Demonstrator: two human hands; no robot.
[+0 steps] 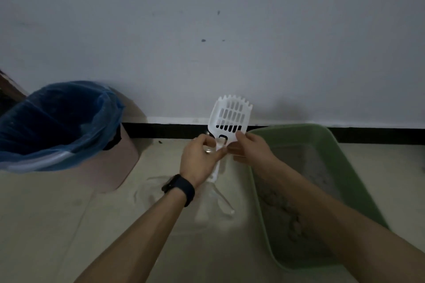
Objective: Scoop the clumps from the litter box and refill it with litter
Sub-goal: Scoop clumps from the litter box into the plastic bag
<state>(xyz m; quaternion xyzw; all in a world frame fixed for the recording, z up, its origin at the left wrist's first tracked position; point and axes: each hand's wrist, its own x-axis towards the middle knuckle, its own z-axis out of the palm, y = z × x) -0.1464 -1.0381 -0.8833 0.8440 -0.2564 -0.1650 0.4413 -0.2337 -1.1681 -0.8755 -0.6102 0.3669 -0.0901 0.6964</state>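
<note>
I hold a white slotted litter scoop (232, 115) upright in front of me, its toothed edge pointing up toward the wall. My left hand (199, 158) grips the handle, and my right hand (248, 147) pinches the lower right edge of the scoop head. The scoop is empty. A green litter box (340, 163) sits on the floor to the right, with grey litter and darker clumps (289, 216) inside, partly hidden by my right forearm.
A pink bin (110, 163) lined with a blue bag (69, 122) stands at the left against the wall. A clear plastic bag (213, 204) lies on the floor below my hands. The grey wall with a black skirting runs across behind.
</note>
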